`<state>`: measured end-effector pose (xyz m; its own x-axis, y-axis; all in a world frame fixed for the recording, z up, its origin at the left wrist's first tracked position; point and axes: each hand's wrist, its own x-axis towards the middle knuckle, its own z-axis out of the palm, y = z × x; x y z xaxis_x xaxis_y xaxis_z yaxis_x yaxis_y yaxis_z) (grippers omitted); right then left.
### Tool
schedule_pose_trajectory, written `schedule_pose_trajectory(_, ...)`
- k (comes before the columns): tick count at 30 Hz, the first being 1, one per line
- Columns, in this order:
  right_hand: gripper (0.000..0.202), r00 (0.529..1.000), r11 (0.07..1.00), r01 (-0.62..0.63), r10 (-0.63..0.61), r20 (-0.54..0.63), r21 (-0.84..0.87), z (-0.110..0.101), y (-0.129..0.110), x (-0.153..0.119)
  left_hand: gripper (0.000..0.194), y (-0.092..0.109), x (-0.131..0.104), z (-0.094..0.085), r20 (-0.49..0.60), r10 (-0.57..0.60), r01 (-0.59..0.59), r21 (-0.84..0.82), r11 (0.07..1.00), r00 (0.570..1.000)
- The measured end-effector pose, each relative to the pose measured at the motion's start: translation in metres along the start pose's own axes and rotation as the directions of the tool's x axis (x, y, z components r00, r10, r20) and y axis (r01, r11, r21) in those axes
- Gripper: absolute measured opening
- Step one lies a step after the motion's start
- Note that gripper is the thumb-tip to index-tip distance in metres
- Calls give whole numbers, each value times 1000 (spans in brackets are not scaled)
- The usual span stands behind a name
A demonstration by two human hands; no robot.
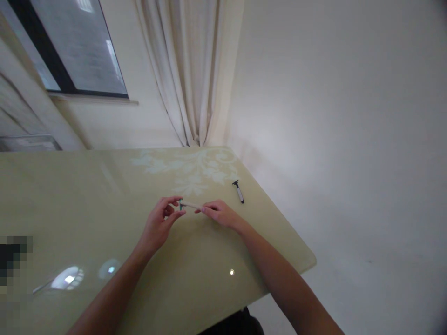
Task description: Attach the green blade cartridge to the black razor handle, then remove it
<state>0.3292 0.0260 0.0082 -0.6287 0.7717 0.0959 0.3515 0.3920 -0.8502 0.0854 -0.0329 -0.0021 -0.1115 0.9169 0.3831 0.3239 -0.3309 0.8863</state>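
Observation:
Above the tabletop I hold a razor with a pale handle (190, 204) and a small green head (180, 204). The fingertips and thumb of my left hand (161, 222) pinch the head from its two ends. My right hand (220, 213) is closed on the far end of the handle, and its fingers hide that end. To the right of my right hand a second razor (239, 192), with a black head and a silver-grey and black handle, lies on the table apart from both hands.
The glossy pale green table (202, 260) has a white floral pattern near its back corner. A white wall (331, 139) runs along its right side. Cream curtains (188, 70) and a window (80, 46) stand behind it. Something dark and pixelated (10, 258) is at the left edge.

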Motion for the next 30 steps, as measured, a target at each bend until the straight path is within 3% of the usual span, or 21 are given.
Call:
schedule_pose_trajectory(4, 49, 996, 996, -40, 46, -80, 74, -4, 2, 0, 37, 1, 1, -1, -3, -6, 6, 6, 1000, 1000)
schedule_pose_trajectory(9, 56, 999, 958, -39, 48, -23, 285, -1, 1, -1, 36, 4, 1, -1, 2, -13, 13, 12, 1000, 1000)
schedule_pose_trajectory(17, 55, 999, 981, -2, 8, -31, 195, 1, -8, -4, 35, 5, 0, -1, 8, -9, 8, 10, 1000, 1000)
schedule_pose_trajectory(25, 50, 993, 993, 85, -91, -78, -81, -4, -6, -5, 36, -4, 0, 1, 18, -8, 8, -12, 1000, 1000)
schedule_pose_trajectory(30, 47, 988, 988, 130, -136, -74, -84, -2, -1, -3, 38, -4, 0, 1, 10, -22, 22, -26, 999, 1000)
